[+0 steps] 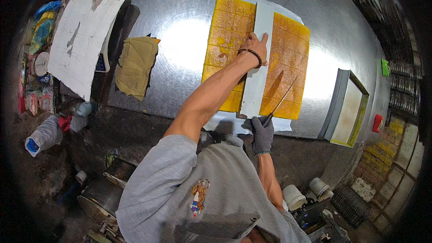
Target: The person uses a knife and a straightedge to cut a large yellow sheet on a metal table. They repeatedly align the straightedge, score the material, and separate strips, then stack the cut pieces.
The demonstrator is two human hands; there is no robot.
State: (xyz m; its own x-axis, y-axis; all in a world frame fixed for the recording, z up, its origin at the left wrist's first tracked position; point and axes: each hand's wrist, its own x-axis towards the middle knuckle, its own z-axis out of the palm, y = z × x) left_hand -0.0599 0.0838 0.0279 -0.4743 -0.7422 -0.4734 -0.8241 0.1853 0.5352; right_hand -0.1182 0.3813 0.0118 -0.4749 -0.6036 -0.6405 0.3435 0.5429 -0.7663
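A yellow-orange slab [288, 58], scored into squares, lies on white sheeting on the metal table. A long pale flat bar [260, 83] runs lengthwise over the slab. My left hand [255, 47], bare with a dark bracelet at the wrist, presses on the bar with its fingers spread. In a grey glove, my right hand [262, 135] is closed round the dark handle of a knife [284, 99] at the slab's near edge. The knife's long thin blade points away and to the right, over the slab's right part.
On the table [180, 13], a brown cardboard piece [136, 67] lies left of the slab. Farther left, a white board [85, 36] leans over a dark device. A rectangular metal frame [345, 108] rests at the right. White buckets [293, 197] stand below the table.
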